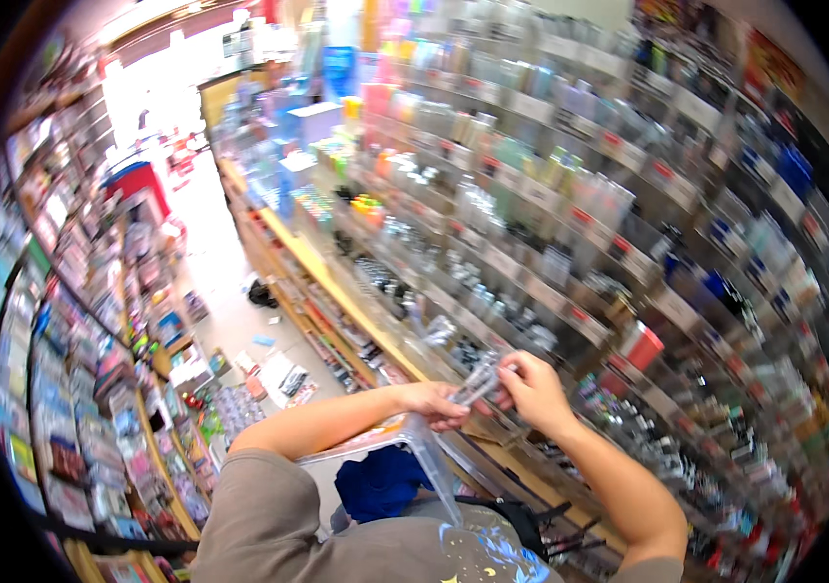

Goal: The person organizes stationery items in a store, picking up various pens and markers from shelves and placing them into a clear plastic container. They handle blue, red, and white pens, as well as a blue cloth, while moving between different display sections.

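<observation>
In front of my chest, my left hand point(440, 406) holds a small bunch of clear, pen-like items point(479, 380); blur hides their exact kind. My right hand point(535, 386) grips the upper end of the same bunch with thumb and fingers. Below my left forearm, a clear plastic bin point(433, 459) rests against my body. Through or beside it shows dark blue cloth point(382, 482). Just beyond my hands is a clear-fronted shelf rack point(491, 255) filled with pens and similar slim goods.
A wooden ledge point(312, 262) runs along the rack's foot. Packaged goods fill the shelves point(86, 408) on the left. On the aisle floor point(221, 284) lie a black bag point(261, 294), papers point(287, 375) and loose packets. A red panel point(145, 182) stands near the bright far end.
</observation>
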Tool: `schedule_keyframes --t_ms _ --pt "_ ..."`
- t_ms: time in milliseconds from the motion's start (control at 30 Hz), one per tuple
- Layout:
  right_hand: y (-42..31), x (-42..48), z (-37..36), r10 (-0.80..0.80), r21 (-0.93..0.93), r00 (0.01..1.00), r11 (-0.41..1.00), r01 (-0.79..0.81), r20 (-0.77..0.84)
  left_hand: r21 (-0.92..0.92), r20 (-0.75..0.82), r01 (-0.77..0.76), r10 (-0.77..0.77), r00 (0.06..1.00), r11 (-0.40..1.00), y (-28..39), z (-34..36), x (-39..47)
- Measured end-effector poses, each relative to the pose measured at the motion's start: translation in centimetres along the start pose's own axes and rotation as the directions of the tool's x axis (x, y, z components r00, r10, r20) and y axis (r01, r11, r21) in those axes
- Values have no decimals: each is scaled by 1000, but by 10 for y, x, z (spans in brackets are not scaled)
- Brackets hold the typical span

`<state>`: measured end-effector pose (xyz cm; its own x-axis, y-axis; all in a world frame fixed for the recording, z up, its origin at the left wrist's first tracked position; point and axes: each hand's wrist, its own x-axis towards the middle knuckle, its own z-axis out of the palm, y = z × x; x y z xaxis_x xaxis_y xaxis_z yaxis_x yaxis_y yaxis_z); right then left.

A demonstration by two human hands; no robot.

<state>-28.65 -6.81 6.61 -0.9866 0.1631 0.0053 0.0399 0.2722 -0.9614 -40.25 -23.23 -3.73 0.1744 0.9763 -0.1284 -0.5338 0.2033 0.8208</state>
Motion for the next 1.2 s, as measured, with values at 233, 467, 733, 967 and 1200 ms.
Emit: schedule_keyframes --t_ms 233,467,733,967,1200 --pt "-22 -18 -18 -173 -245 982 958 149 -79 31 57 -70 69 996 997 3 6 -2" --pt "-10 -37 -22 66 219 997 974 -54 -46 32 106 37 -40 994 999 5 13 28" --pt "-35 -80 -73 -183 115 929 966 230 -322 42 226 42 -51 973 998 2 7 48" --pt "-175 -168 -203 -698 -542 253 693 476 -670 -93 66 104 -98 993 990 4 23 43" --pt "-206 -200 -323 -818 -812 96 575 103 -567 -143 26 134 -131 991 981 1 35 52"
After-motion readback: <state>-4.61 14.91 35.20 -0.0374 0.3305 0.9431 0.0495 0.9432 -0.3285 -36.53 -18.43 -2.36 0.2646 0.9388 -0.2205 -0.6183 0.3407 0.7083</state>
